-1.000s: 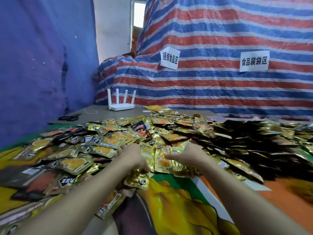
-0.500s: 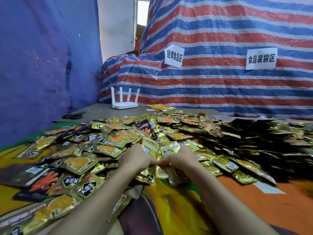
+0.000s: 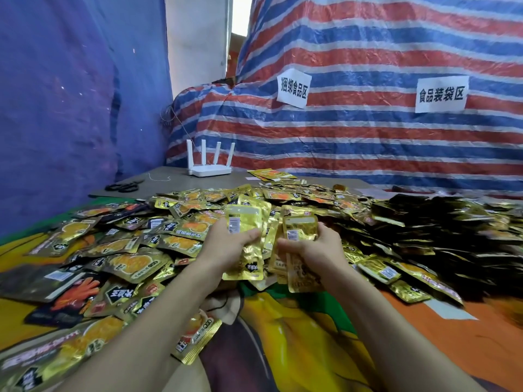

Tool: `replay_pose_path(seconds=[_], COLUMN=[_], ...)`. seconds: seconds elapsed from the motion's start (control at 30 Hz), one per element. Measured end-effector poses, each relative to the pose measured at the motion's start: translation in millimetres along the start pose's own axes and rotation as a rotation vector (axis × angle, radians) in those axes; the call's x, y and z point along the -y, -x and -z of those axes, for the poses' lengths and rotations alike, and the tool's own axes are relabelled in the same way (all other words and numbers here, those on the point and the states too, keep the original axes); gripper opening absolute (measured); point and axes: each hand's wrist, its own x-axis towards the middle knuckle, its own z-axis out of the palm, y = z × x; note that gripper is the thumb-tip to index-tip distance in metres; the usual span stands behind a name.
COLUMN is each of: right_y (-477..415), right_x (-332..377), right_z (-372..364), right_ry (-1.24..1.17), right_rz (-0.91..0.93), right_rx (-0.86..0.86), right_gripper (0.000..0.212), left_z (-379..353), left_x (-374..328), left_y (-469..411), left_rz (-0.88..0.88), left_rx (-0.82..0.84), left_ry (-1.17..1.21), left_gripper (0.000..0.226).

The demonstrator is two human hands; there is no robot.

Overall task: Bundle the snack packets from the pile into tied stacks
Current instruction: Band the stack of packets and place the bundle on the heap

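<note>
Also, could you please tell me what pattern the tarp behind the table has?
The tarp has red, blue and white stripes; head view.

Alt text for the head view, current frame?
A person's left grip and right grip, bare hands, each hold a handful of gold snack packets above a packet pile on a table. A white router and scissors lie behind, before a striped tarp.

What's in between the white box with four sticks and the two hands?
Head view: next to the router lies a strip of grey board, then the pile of snack packets, right up to the left hand and right hand, both gripping packets.
</note>
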Motion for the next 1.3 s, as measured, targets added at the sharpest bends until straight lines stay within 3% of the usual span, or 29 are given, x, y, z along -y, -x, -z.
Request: replay_pose_path(seconds=[0.13, 0.27, 0.4, 0.47, 0.57, 0.73, 0.93, 1.0, 1.3], right_y=[2, 7, 7, 8, 7, 2, 6, 8, 6], right_x=[-3, -2, -7, -9, -11, -21, -13, -11, -11], right_z=[-3, -17, -28, -32, -35, -32, -29, -28, -24], right_ry=[-0.156, -0.291, -0.465, -0.481, -0.395, -0.402, -0.538, -0.583, -0.562], right_rz=[0.104, 0.095, 0.076, 0.113, 0.222, 0.223, 0.134, 0.097, 0.139], right_rx=[-0.044, 0.117, 0.086, 0.055, -0.044, -0.146, -0.107, -0.034, 0.168], right_gripper=[0.031, 0.013, 0.039, 0.051, 0.052, 0.061, 0.076, 0.080, 0.046], left_z=[-9, -25, -30, -32, -39, -43, -29, -30, -33], left_x=[-7, 0, 6, 7, 7, -2, -3, -3, 3], left_y=[7, 18, 20, 23, 30, 42, 39, 39, 37], left_rz=[-0.034, -0.037, -0.130, -0.193, -0.283, -0.316, -0.383, -0.349, -0.331], left_rx=[0.108, 0.147, 0.071, 0.076, 0.152, 0.296, 0.202, 0.230, 0.349], left_ry=[0.280, 0.300, 0.141, 0.050, -0.099, -0.097, -0.179, -0.139, -0.047], left_gripper=[0.019, 0.044, 0.065, 0.059, 0.053, 0.039, 0.036, 0.046, 0.059])
